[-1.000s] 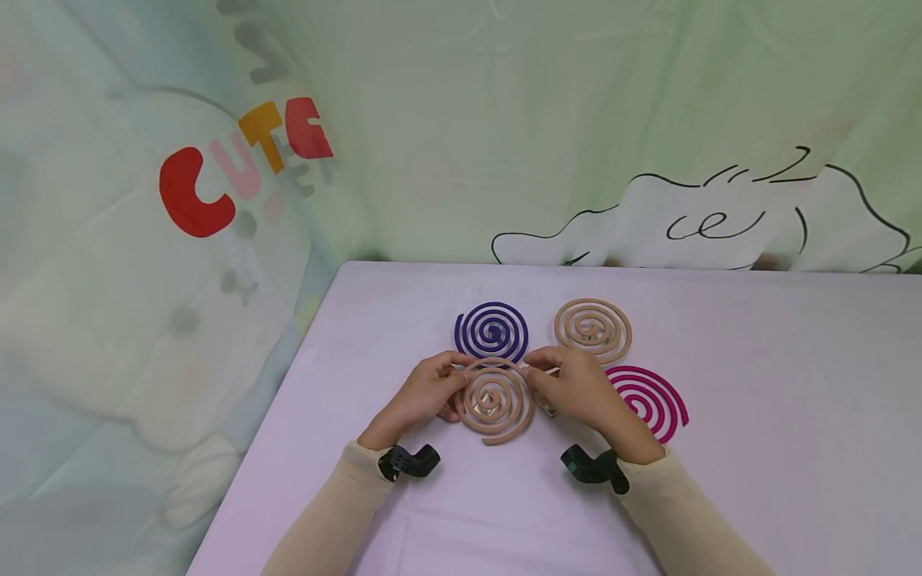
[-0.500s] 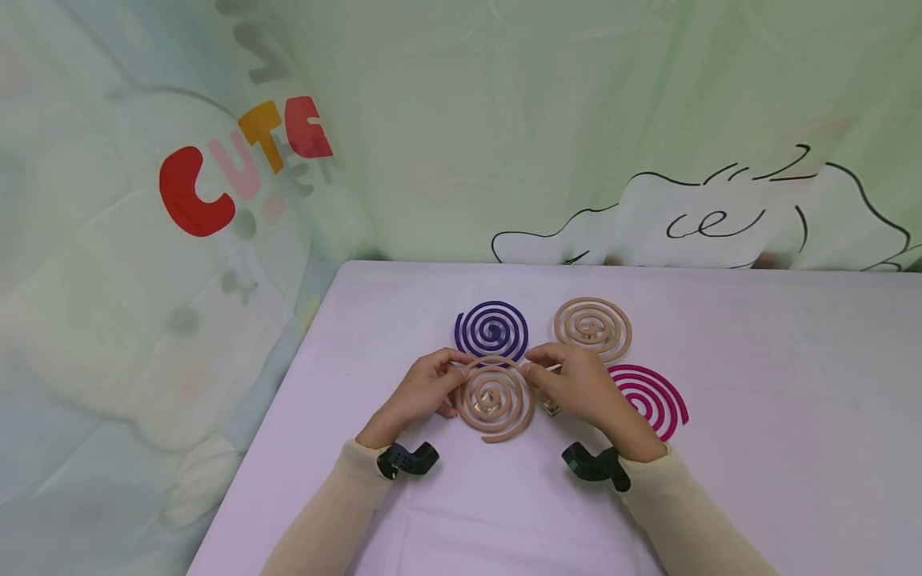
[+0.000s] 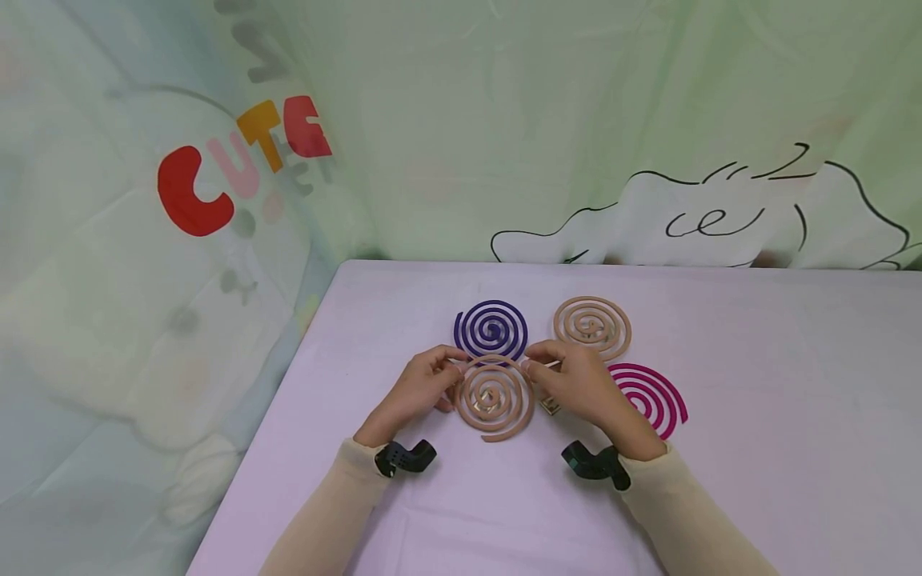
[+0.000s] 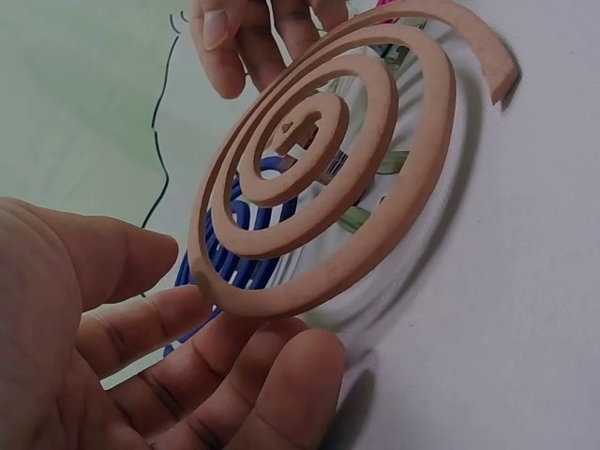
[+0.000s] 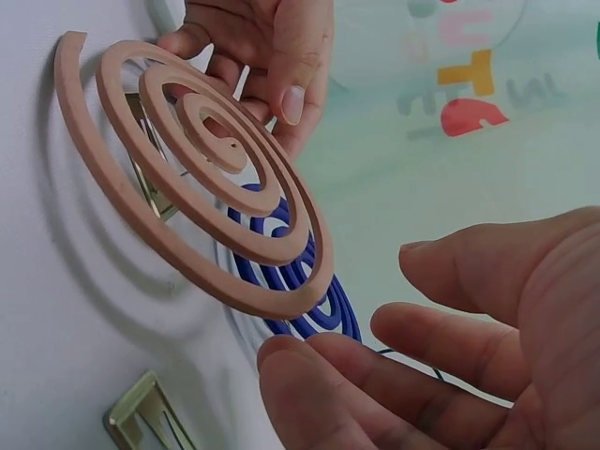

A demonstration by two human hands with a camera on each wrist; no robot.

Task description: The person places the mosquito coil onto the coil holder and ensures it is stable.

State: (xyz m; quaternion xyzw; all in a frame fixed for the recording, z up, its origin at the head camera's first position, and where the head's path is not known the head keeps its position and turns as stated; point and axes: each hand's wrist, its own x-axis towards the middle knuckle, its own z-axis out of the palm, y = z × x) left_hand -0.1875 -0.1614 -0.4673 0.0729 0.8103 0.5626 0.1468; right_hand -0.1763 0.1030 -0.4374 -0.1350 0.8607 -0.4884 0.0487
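A tan mosquito coil [image 3: 497, 438] lies raised over the table on a small metal stand [image 5: 150, 159], most of which is hidden under it. My left hand [image 3: 425, 382] is at its left rim; in the left wrist view the thumb is apart from the coil [image 4: 272, 302] while the fingers lie beneath its edge, touching or nearly so. To the right, my right hand [image 3: 576, 384] has relaxed fingers just off the rim, with nothing between thumb and fingers. Directly behind sits a dark blue coil [image 3: 493, 330], its front edge partly covered by the tan one.
Another tan coil [image 3: 591, 330] rests at the back right. A magenta coil [image 3: 682, 414] is partly hidden by the right wrist. A loose metal stand [image 3: 550, 405] lies below the right hand on the pale tablecloth [image 3: 792, 384]. A printed curtain [image 3: 432, 120] hangs behind.
My left fingers and thumb have drawn slightly left from the rim. The right hand has barely shifted, and the coils stay in place.
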